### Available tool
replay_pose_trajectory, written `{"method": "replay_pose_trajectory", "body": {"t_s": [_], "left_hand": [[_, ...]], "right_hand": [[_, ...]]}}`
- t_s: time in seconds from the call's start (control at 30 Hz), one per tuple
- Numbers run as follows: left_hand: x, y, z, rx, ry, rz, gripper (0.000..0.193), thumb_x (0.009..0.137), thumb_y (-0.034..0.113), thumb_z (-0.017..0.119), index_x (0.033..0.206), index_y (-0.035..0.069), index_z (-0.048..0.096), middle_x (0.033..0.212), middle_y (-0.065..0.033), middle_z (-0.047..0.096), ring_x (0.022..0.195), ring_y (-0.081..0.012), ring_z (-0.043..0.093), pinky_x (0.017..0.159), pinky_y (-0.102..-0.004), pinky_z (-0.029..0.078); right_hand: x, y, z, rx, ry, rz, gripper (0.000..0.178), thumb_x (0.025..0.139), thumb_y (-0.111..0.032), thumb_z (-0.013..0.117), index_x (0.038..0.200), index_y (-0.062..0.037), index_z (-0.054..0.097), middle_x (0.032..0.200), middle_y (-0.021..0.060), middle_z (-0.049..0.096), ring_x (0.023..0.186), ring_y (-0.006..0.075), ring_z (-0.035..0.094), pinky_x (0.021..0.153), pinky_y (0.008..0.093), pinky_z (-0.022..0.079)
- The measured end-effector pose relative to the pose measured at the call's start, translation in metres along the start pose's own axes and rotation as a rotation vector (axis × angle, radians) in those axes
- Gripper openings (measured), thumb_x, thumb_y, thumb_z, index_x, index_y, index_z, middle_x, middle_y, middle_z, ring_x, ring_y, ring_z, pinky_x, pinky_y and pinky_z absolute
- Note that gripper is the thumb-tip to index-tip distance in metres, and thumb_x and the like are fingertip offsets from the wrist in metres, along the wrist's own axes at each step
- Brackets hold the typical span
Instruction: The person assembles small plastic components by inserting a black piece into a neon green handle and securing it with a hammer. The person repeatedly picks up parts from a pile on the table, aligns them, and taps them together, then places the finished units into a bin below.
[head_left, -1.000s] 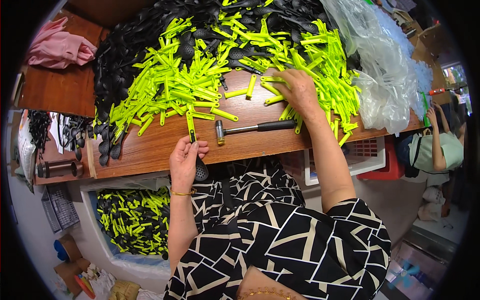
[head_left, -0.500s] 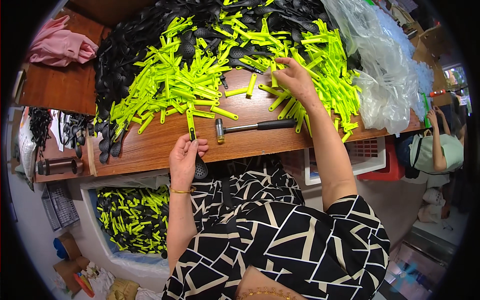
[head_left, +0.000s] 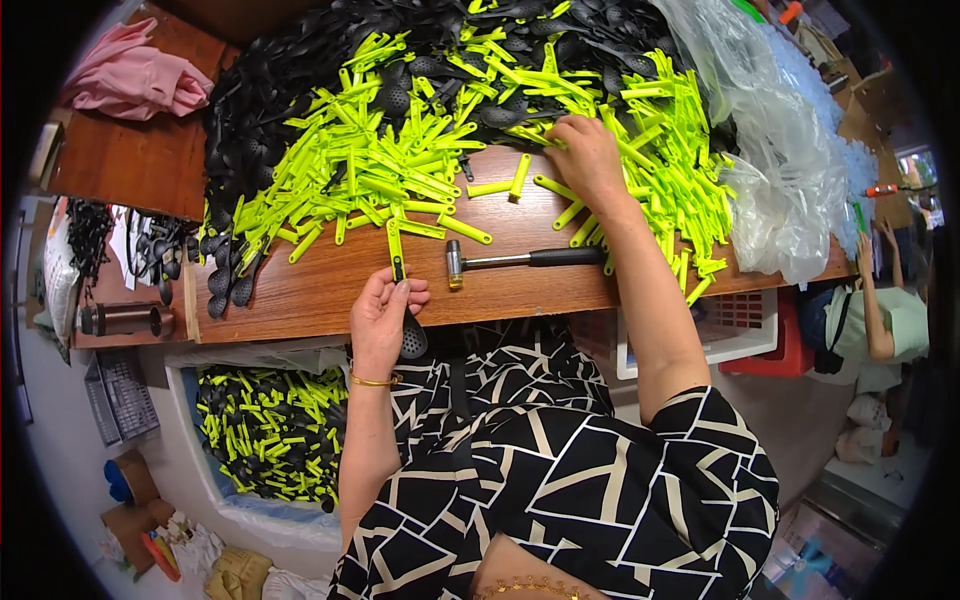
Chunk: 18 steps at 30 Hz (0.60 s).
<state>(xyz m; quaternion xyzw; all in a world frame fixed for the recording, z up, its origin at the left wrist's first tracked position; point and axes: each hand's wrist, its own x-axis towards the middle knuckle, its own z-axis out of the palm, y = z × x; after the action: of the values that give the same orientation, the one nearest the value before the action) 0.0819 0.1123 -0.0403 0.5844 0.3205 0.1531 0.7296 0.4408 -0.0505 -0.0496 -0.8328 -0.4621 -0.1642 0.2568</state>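
Note:
My left hand point(head_left: 380, 322) grips a black perforated spoon point(head_left: 413, 340) near the table's front edge. A lime-green handle piece point(head_left: 394, 240) is fitted over the spoon's upper end and points away from me. My right hand point(head_left: 588, 160) reaches over the right part of the table, at the left side of a heap of lime-green handles point(head_left: 675, 150). Its fingers are curled together; what they hold, if anything, is hidden. Between the hands lies a hammer point(head_left: 520, 259) with a black grip. Two loose handles point(head_left: 519, 178) rest just beyond it.
Another heap of green handles point(head_left: 390, 150) covers the table's left middle, with black spoons point(head_left: 265, 110) piled behind. Clear plastic sheeting point(head_left: 790, 190) hangs at the right. Below the table, a lined bin point(head_left: 270, 430) holds green-and-black pieces. A white crate point(head_left: 745, 335) stands at lower right. Another person point(head_left: 880, 310) is further right.
My right hand's fingers have curled in; the upright green handle seen at its fingertips no longer shows. The left hand keeps its hold on the spoon. The whole view has shifted slightly.

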Motion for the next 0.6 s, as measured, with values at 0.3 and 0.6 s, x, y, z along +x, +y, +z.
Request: {"method": "replay_pose_trajectory", "body": {"t_s": [0.3, 0.6], "left_hand": [[-0.003, 0.000, -0.001, 0.004, 0.002, -0.006, 0.025, 0.111, 0.012, 0.058, 0.133, 0.001, 0.061, 0.109, -0.0104, 0.076, 0.094, -0.0135, 0.073, 0.085, -0.0255, 0.056], [0.000, 0.001, -0.002, 0.015, -0.009, 0.004, 0.025, 0.111, 0.013, 0.057, 0.133, 0.000, 0.061, 0.110, -0.0104, 0.075, 0.095, -0.0136, 0.072, 0.085, -0.0266, 0.056]], "right_hand": [[-0.025, 0.012, -0.050, 0.044, -0.143, -0.087, 0.025, 0.085, -0.001, 0.068, 0.102, -0.0138, 0.080, 0.113, 0.0053, 0.076, 0.107, 0.0295, 0.067, 0.091, 0.0454, 0.051], [0.027, -0.024, -0.008, -0.124, -0.112, -0.069, 0.016, 0.089, -0.017, 0.073, 0.103, -0.0134, 0.081, 0.104, 0.0056, 0.078, 0.102, 0.0276, 0.069, 0.092, 0.0411, 0.050]]}}
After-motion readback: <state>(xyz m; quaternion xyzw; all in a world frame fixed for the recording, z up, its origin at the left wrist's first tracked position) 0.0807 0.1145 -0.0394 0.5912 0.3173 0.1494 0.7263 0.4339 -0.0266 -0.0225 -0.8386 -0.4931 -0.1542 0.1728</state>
